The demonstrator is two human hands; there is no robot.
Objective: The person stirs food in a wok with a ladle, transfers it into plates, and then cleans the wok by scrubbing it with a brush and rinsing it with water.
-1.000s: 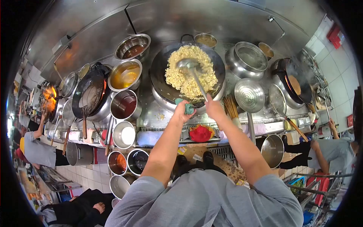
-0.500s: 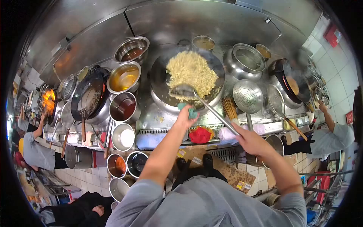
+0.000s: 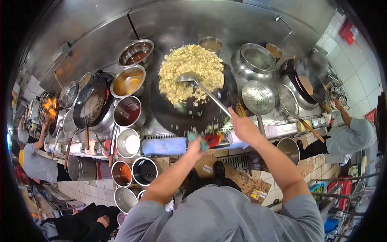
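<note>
A large black wok point(image 3: 173, 115) is pulled low and tilted in front of me, and a mass of yellow fried rice point(image 3: 191, 60) rides up its far side, some grains loose and blurred. My left hand point(image 3: 196, 149) is closed on the wok's near edge through a folded green cloth point(image 3: 200, 142); the exact grip is hidden by the cloth. In my right hand point(image 3: 244, 128) is the handle end of a long steel ladle point(image 3: 211, 94), whose bowl rests against the rice. A red cloth point(image 3: 213, 139) lies just right of my left hand.
Bowls and pots of liquid, such as an amber one point(image 3: 128, 82), line the left side. On the right are a perforated skimmer point(image 3: 258, 97), a lidded steel pot point(image 3: 254, 62) and another wok point(image 3: 302, 82). Co-workers point(image 3: 40, 161) stand left and right; flames point(image 3: 50, 105) rise far left.
The wok has come nearer and tipped, and the rice has spread up its far side. My left hand has lowered toward me. My right hand and ladle have moved up and left.
</note>
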